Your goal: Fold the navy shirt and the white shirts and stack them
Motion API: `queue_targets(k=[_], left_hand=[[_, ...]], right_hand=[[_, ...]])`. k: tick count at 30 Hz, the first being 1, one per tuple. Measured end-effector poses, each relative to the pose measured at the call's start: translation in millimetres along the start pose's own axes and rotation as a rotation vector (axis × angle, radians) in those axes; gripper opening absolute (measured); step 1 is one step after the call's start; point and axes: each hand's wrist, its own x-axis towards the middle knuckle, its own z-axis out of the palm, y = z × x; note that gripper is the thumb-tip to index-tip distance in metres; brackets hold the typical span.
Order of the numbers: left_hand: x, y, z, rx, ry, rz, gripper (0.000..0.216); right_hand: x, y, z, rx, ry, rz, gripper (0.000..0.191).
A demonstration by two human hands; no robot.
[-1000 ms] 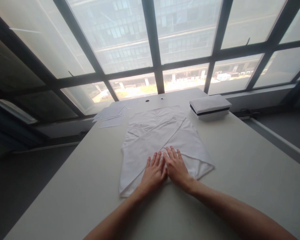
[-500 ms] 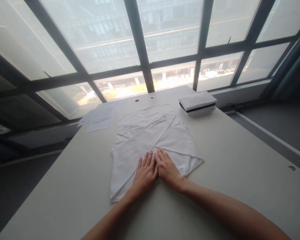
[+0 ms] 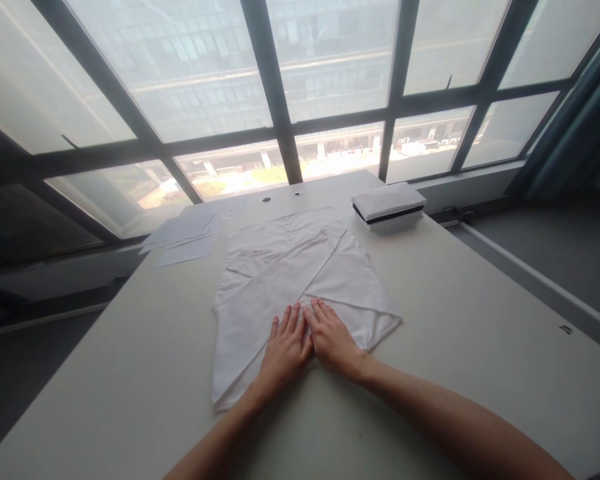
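A white garment point(image 3: 285, 273) lies spread on the pale table point(image 3: 460, 313), with folds crossing its middle. My left hand point(image 3: 284, 350) rests flat on its near edge, fingers stretched out. Right beside it, thumbs nearly touching, my right hand point(image 3: 333, 338) also lies flat and open on the cloth. Neither hand holds anything.
A stack of folded cloth point(image 3: 388, 205), white with a dark layer, sits at the table's far right. Loose white sheets point(image 3: 185, 237) lie at the far left corner. Two small round holes point(image 3: 266, 199) mark the tabletop's far end. Large windows point(image 3: 280, 87) rise behind the table.
The view has swung to the right, so everything sits further left in the frame. Both hands stay flat side by side on the garment's near edge.
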Motion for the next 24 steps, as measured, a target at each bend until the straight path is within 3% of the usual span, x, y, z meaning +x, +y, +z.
queue_targets(k=[16, 20, 24], left_hand=[[0, 1, 0, -0.013, 0.022, -0.004, 0.057], [-1, 2, -2, -0.018, 0.030, -0.013, 0.057], [-2, 1, -3, -0.005, 0.003, 0.028, 0.058]], right_hand=[[0, 1, -7, 0.048, -0.016, 0.011, 0.066], [1, -6, -14, 0.252, 0.067, 0.038, 0.071], [2, -23, -22, 0.678, 0.190, 0.042, 0.059]])
